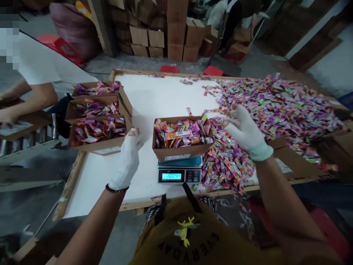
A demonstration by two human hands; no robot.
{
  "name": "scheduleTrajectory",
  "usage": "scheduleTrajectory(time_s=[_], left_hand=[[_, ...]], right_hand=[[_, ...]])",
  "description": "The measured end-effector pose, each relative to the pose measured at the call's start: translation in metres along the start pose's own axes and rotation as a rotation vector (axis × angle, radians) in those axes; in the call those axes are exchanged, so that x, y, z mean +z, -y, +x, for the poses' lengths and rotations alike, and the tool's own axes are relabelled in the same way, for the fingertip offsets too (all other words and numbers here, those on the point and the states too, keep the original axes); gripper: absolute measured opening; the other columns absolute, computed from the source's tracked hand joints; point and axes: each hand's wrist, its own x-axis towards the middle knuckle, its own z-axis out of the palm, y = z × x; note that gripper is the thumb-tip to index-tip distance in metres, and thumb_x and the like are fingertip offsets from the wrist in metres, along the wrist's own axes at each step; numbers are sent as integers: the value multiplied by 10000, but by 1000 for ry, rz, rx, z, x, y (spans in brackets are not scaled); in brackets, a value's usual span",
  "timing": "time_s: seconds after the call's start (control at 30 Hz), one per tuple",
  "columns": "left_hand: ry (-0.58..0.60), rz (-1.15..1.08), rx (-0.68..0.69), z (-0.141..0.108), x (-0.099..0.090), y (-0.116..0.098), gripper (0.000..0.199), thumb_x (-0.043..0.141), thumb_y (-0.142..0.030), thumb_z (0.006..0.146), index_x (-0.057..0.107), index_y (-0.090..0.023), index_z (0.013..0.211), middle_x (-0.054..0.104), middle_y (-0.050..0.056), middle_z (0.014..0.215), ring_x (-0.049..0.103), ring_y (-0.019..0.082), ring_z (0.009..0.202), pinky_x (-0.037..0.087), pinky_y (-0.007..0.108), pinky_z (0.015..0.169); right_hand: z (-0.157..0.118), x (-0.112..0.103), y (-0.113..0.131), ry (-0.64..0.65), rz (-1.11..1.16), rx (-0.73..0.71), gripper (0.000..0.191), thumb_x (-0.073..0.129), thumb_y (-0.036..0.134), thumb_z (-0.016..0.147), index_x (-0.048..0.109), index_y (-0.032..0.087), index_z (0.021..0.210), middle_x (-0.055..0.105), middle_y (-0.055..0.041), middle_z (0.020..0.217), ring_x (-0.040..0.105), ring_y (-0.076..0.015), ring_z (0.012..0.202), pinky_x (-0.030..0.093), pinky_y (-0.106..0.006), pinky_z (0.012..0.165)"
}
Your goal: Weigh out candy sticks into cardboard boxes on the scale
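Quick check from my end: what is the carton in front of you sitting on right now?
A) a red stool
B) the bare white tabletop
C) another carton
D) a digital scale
D: the carton filled with sachets rests on the blue platform of the digital scale, whose display is lit.

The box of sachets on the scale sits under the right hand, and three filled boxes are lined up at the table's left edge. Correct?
Not quite. The head view shows the right hand over the loose pile of sachets, beside the box on the scale. The three filled boxes do sit at the left edge.
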Motion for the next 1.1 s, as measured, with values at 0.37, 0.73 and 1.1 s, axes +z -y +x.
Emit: scheduleTrajectory(time_s=[0.37,0.73,1.1], left_hand=[[-106,5,-102,-29,-10,8,552,618,-688,908,628,-253,1248,558,133,1602,501,334,1476,385,548,1204],[-390,57,-463,-90,-69,64,402,636,-580,862,695,-233,1056,690,115,1352,601,336,1338,415,564,1190],[-269,1,-466,-74,-67,101,395,731,-602,807,708,-270,1020,695,47,1306,617,332,1278,391,569,1216]], right_hand=[[20,12,-46,-4,-38,50,746,725,568,907,508,156,1490,655,-204,1362,685,-303,1224,568,-488,1081],[-119,38,-208,337,-579,1051,904,682,275,803,398,133,1650,594,-233,1449,645,-353,1331,491,-426,1121],[1,-96,-110,303,-435,648,325,690,306,757,750,181,1051,701,-7,817,649,-191,769,543,-274,722]])
